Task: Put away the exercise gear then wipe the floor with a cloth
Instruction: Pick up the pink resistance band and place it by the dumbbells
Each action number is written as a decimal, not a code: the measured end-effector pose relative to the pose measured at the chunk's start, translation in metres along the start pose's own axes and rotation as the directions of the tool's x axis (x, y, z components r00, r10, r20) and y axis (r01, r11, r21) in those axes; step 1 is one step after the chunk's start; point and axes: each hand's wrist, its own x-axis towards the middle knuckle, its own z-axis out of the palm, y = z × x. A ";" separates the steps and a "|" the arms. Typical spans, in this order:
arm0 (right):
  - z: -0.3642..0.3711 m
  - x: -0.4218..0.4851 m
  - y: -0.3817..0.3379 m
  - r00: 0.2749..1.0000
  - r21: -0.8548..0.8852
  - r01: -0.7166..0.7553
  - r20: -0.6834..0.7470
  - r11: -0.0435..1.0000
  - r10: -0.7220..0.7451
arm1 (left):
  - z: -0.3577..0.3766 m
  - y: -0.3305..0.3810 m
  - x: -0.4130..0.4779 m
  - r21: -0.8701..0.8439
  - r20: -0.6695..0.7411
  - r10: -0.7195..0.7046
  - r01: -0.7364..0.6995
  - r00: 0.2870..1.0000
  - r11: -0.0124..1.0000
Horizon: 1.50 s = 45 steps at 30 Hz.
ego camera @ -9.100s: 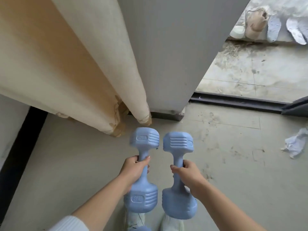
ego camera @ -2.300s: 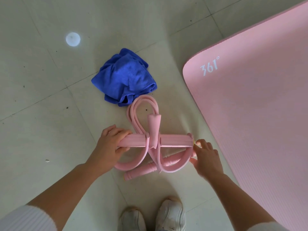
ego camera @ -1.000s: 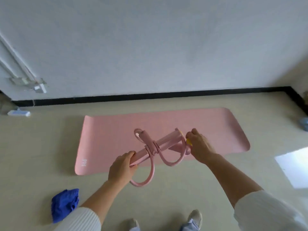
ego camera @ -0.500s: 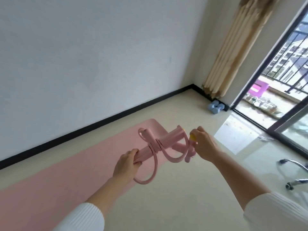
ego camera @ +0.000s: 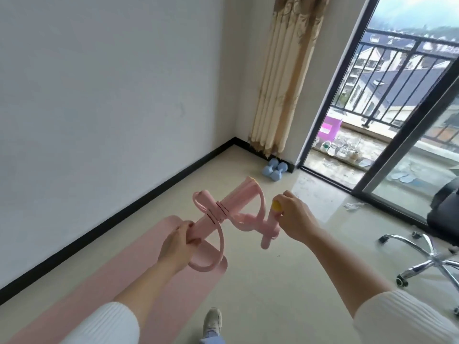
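Stretching from the lower left toward centre, the pink exercise mat (ego camera: 129, 281) lies unrolled on the pale tiled floor (ego camera: 285, 281), its rounded end near 7 o'clock of the hands. Off at 4 o'clock stands an office chair (ego camera: 437, 247) on a chrome star base. Two blue dumbbells (ego camera: 275, 170) sit at 12 o'clock, by the foot of the curtain (ego camera: 280, 78) and the balcony door. Held in mid-air at centre is the pink pedal resistance band (ego camera: 223, 214), tubes wrapped round its foam bars. The left hand (ego camera: 177, 240) is closed around the near end of one bar; the right hand (ego camera: 295, 217) is wrapped around the yellow-capped end of the other. A loose loop dangles below the left hand; I judge it could slip free and unravel, or snag a foot while walking. No cloth is in view.
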 end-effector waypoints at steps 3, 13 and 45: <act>-0.006 0.082 0.029 0.999 -0.006 -0.046 0.009 0.999 0.046 | 0.011 0.029 0.097 -0.101 0.039 -0.036 0.040 0.999 0.994; -0.050 0.303 0.117 0.989 0.029 -0.150 0.010 0.988 0.149 | 0.044 0.135 0.344 -0.142 0.132 0.019 0.000 0.991 0.990; 0.038 0.953 0.379 0.862 0.248 -0.505 0.096 0.827 0.498 | 0.153 0.243 1.066 0.148 0.229 -0.142 0.109 0.963 0.983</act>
